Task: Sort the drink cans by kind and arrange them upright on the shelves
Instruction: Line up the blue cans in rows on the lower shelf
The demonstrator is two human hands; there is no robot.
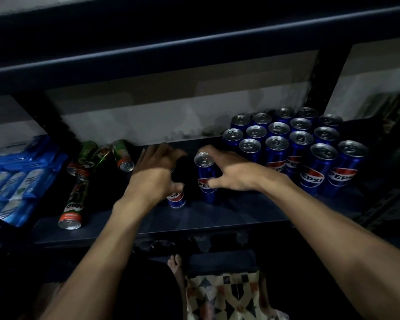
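Note:
On the dark shelf (pixel 229 213), my right hand (pixel 231 172) grips an upright blue Pepsi can (pixel 204 179) near the middle. My left hand (pixel 156 174) is curled round another Pepsi can (pixel 176 198) just left of it; that can's label reads upside down and its upper part is hidden by the hand. Several Pepsi cans (pixel 310 153) stand upright in rows at the right. Several green Milo cans lie on their sides at the left, one near the front edge (pixel 72 209) and others further back (pixel 123 154).
Blue wrapped packs (pixel 16 179) fill the left end of the shelf. A dark upright post (pixel 328 75) stands behind the Pepsi rows, and an upper shelf (pixel 194 42) overhangs. Below are a bare foot (pixel 174 264) and a patterned mat (pixel 226 296).

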